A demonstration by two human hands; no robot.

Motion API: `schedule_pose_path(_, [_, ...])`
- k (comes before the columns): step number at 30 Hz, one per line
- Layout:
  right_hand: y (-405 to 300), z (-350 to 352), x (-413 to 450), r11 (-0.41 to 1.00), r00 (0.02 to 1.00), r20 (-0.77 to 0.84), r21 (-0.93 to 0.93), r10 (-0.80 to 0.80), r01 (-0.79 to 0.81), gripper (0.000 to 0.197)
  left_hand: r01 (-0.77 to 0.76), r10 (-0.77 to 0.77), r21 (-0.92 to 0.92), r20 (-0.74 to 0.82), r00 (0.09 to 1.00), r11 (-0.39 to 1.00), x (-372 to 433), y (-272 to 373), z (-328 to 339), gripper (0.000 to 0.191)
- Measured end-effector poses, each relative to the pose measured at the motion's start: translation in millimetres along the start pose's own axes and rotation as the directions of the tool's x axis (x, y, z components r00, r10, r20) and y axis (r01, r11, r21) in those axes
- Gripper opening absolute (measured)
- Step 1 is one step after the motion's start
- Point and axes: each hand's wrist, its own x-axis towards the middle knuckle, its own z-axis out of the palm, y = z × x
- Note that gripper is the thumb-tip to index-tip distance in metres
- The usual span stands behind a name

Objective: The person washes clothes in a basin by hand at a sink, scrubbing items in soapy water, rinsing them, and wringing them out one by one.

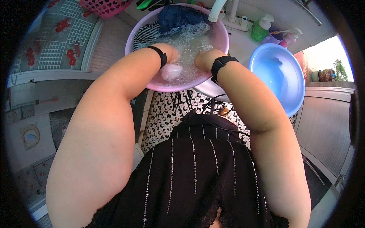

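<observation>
A pink plastic basin (129, 47) holds cloudy, sudsy water (186, 54). Both wrists wear black straps and dip into it. My left hand (172, 54) is sunk below the surface on the left side, so its fingers are hidden. On the right side, my right hand (203, 59) is also under the foam, and what it touches cannot be made out. A pale pink-white item (171, 71) bulges from the water beside my left wrist. Dark blue fabric (178, 18) and black-and-white striped cloth (146, 34) lie at the basin's far side.
A blue plastic basin (281, 78) stands to the right. Behind it are a green pump bottle (261, 27), a purple cup (272, 38) and a pink pump bottle (293, 37). A white pipe (217, 10) overhangs the pink basin's far rim. A pink basket (107, 7) is at upper left.
</observation>
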Motion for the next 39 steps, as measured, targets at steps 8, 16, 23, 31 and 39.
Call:
schedule_pose_path(8, [-1.9,-8.3,-4.6,0.997,0.998,0.044,0.067,0.036,-0.039,0.037,-0.033,0.031,0.065,0.039,0.999,0.997,-10.3,7.1,-10.2,0.031])
schedule_pose_path(16, [-3.2,-3.9,-1.4,0.999,0.998,0.036,-0.019,-0.050,0.050,0.037,-0.077,0.075,0.047,0.024,0.997,0.996,43.6,-18.3,16.4,0.029])
schedule_pose_path(23, [-2.3,-8.0,-5.5,0.999,0.991,0.123,-0.017,-0.043,0.046,0.038,0.028,-0.028,-0.078,0.003,1.000,0.997,-3.8,4.5,-7.8,0.029])
schedule_pose_path(31, [-5.2,-7.5,-10.6,1.000,0.998,0.064,-0.004,0.012,-0.012,0.039,0.016,-0.018,-0.073,-0.028,0.999,0.997,0.2,-3.3,-1.0,0.031])
schedule_pose_path(39, [-5.1,-6.8,-10.1,0.992,0.999,0.034,-0.119,-0.037,0.040,0.040,0.018,-0.016,0.040,-0.045,0.999,0.999,-8.6,3.3,-7.0,0.034])
